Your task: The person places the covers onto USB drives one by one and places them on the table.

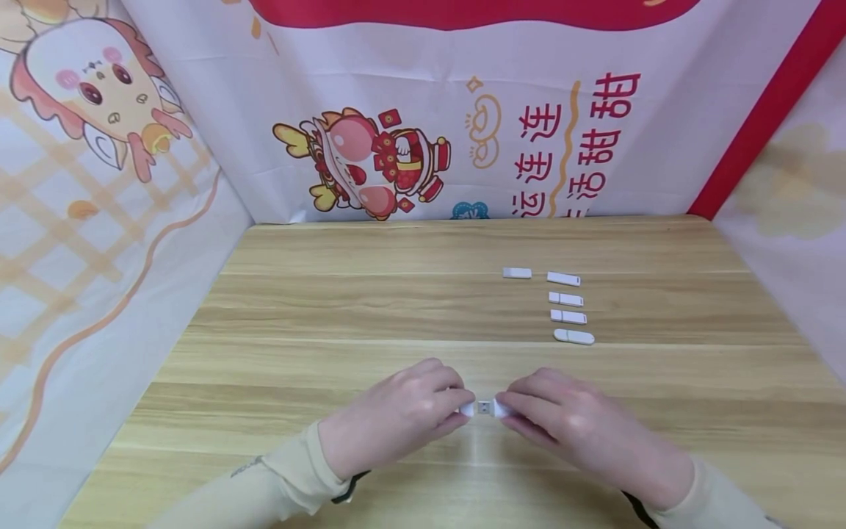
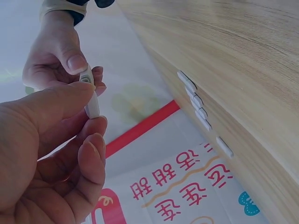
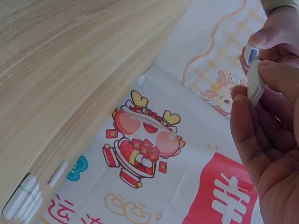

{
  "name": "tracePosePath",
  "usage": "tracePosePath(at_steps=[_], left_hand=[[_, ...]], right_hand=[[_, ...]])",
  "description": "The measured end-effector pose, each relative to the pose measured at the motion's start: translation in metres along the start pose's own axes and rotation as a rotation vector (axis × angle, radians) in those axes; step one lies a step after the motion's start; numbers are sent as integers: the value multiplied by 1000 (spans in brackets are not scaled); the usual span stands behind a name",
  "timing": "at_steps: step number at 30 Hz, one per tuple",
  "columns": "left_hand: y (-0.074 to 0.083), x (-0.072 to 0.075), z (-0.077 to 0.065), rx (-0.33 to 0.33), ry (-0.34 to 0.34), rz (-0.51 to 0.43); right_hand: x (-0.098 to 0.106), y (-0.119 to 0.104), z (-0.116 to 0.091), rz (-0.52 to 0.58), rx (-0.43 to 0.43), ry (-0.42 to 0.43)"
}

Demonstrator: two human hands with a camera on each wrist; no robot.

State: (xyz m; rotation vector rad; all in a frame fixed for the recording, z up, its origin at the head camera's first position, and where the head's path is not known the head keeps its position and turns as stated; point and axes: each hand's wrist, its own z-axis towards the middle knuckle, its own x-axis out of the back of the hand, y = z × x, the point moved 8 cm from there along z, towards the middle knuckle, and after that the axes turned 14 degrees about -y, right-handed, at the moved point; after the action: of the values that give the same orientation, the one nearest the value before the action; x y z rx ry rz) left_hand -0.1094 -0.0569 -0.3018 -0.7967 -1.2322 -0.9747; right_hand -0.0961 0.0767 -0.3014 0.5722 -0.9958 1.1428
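Observation:
Low over the front of the table, my left hand (image 1: pixel 403 411) pinches a small white piece (image 1: pixel 467 408) between thumb and fingers. Facing it, my right hand (image 1: pixel 575 419) pinches another white piece (image 1: pixel 502 408). A silvery USB plug (image 1: pixel 485 407) shows between them; which piece it belongs to I cannot tell. The left wrist view has the left-hand piece (image 2: pixel 92 106) close against the right-hand piece (image 2: pixel 88 73). In the right wrist view, the left-hand piece has a blue-looking end (image 3: pixel 252 56), with the right-hand piece (image 3: pixel 255 86) nearer. Fingers cover much of both.
Beyond the right hand, several white USB sticks lie in a column, the nearest a rounded stick (image 1: pixel 573 337). One separate stick (image 1: pixel 517 273) lies left of the column's far end. The wooden table (image 1: pixel 344 294) meets a printed cloth backdrop (image 1: pixel 410 66) at its far edge.

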Motion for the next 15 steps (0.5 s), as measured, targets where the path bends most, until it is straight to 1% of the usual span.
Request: tracePosePath(at_steps=[8,12,15], left_hand=[[2,3,0,-19,20,5],[3,5,1,-28,27,12],[4,6,2,-31,30,15]], right_hand=[[-1,-2,5,-4,5,-15],[-3,-2,7,4,-11,-37],[-4,-2,8,4,-11,-39]])
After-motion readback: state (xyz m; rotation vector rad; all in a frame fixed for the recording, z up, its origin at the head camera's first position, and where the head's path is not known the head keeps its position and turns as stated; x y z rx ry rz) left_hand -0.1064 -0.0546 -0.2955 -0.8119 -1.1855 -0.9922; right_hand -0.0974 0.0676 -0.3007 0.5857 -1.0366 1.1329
